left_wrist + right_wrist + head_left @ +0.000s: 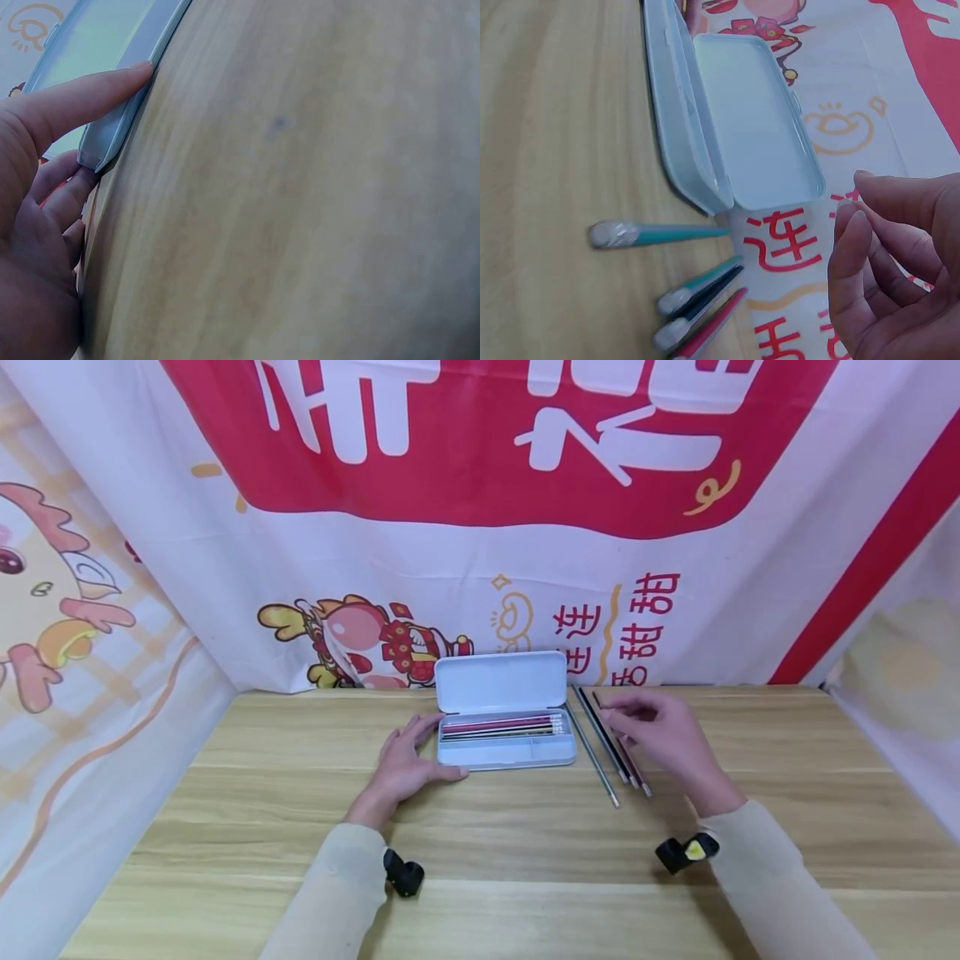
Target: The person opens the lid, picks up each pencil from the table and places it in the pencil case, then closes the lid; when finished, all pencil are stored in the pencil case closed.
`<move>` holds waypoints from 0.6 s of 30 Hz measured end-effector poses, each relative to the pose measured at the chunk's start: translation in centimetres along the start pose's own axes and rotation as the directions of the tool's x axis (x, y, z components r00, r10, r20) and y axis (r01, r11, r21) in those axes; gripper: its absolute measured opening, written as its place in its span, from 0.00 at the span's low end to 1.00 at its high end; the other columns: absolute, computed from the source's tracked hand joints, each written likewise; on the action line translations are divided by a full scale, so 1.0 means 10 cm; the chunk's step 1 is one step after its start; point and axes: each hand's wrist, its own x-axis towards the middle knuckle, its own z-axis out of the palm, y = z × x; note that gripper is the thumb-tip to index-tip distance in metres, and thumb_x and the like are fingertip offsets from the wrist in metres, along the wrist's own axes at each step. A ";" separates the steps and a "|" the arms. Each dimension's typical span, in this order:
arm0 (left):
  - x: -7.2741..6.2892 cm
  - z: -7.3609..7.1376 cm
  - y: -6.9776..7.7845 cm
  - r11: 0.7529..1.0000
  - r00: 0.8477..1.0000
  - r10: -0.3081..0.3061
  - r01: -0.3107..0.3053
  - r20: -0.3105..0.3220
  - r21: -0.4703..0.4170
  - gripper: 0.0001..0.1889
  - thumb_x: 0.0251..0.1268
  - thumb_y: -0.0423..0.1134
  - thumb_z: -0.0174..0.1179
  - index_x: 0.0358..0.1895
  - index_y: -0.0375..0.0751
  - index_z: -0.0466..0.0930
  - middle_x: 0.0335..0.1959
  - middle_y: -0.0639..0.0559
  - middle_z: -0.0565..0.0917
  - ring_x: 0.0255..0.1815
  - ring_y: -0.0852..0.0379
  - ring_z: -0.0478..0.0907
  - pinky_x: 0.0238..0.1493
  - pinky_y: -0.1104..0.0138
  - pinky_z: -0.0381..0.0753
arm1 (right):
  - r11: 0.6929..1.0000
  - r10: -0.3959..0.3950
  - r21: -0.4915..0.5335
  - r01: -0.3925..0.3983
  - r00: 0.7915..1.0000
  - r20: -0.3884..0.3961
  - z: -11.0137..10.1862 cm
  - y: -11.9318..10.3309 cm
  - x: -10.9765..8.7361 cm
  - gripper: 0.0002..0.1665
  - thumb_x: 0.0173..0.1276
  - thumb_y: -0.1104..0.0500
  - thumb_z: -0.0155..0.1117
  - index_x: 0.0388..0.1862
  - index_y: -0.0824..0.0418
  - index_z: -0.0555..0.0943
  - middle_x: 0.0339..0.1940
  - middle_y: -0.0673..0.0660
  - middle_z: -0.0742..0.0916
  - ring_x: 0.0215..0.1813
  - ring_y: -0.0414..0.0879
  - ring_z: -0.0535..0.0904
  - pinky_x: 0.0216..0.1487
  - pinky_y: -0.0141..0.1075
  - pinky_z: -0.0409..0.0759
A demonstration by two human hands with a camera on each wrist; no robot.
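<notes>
A pale blue, rectangular, hard-shelled pencil case (487, 753) sits on the light wood-grain table (510, 868), its lid (501, 683) raised at the back, in front of a printed white-and-red cloth (435, 547). Inside the case, a row of slim pencils (495, 728), pink and black among them, lies lengthwise, eraser ends toward the case's right end. The left hand (405, 768) grips the case's left end, thumb along its front edge and fingers round the corner. To the right of the case lie four loose pencils: a teal pencil (679, 234) nearest it, then a second teal pencil (705, 282), a black pencil (703, 306) and a dark red pencil (716, 322). Beyond these, the right hand (663, 735) hovers, fingers bent, thumb and forefinger narrowly apart with nothing between them.
</notes>
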 end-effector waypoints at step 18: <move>-0.01 -0.01 0.01 1.000 1.000 -0.020 0.020 -0.003 0.000 0.51 0.52 0.49 0.85 0.81 0.62 0.68 0.88 0.53 0.64 0.94 0.46 0.37 0.92 0.44 0.28 | 0.988 0.116 0.089 -0.123 0.990 0.079 -0.12 0.59 -0.17 0.25 0.75 0.52 0.74 0.60 0.69 0.81 0.42 0.55 0.90 0.37 0.41 0.86 0.40 0.33 0.90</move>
